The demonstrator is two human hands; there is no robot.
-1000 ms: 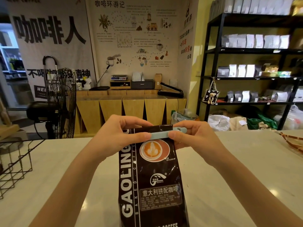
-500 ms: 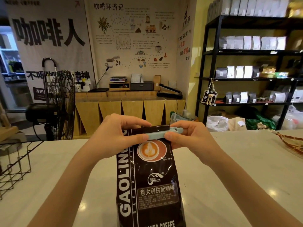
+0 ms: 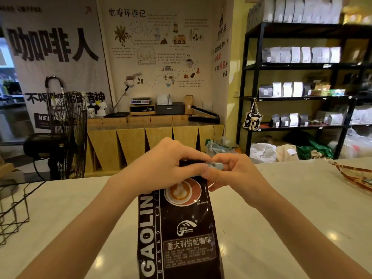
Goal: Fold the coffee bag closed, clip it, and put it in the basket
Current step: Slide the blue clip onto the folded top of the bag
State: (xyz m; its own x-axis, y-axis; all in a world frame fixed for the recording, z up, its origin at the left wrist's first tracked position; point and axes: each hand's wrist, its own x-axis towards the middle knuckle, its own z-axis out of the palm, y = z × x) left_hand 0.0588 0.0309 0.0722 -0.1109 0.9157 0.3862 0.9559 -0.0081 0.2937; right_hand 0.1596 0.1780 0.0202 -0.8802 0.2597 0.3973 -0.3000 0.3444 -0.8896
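Observation:
A tall black coffee bag [image 3: 181,228] with a latte picture stands upright on the white counter [image 3: 281,218], close in front of me. Its top is folded over. A pale blue clip [image 3: 216,165] lies across the fold, mostly hidden by fingers. My left hand [image 3: 165,164] covers the left part of the bag's top and presses on the clip. My right hand [image 3: 231,174] pinches the clip's right end. A black wire basket [image 3: 14,208] stands at the counter's left edge.
A woven tray [image 3: 356,176] lies at the counter's right edge. Beyond the counter stand a floor fan [image 3: 66,133], a wooden bench with a scale, and black shelves [image 3: 302,77] of coffee bags.
Both hands have closed in over the bag's top. The left hand now hides most of the clip, and the view has moved closer to the bag.

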